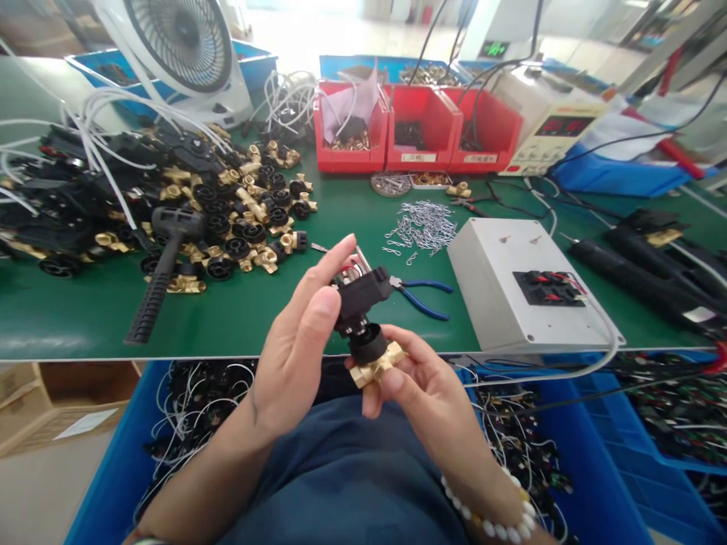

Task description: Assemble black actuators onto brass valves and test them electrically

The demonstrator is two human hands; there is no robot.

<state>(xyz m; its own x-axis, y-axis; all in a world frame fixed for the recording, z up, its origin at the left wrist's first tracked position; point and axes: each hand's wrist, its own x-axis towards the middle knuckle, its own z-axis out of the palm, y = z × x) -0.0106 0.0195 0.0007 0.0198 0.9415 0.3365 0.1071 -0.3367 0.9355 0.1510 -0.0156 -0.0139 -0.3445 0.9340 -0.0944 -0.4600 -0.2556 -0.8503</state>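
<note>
- Valve (366,322): a black plastic block on top with red and white wires at its upper end, a round black collar beneath, and a brass fitting at the bottom.
- It is tilted, held in the air above the near table edge between both hands.

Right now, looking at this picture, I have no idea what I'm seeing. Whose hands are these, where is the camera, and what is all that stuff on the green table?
The camera sits on a person's head, looking down at their own bare hands. The left hand and right hand together hold a black-and-brass valve part above the green workbench. On the bench lie a heap of similar black-and-brass parts, blue-handled pliers, a scatter of metal clips, a grey box with terminals, red bins and a white fan. Blue crates with wired parts stand below.
</note>
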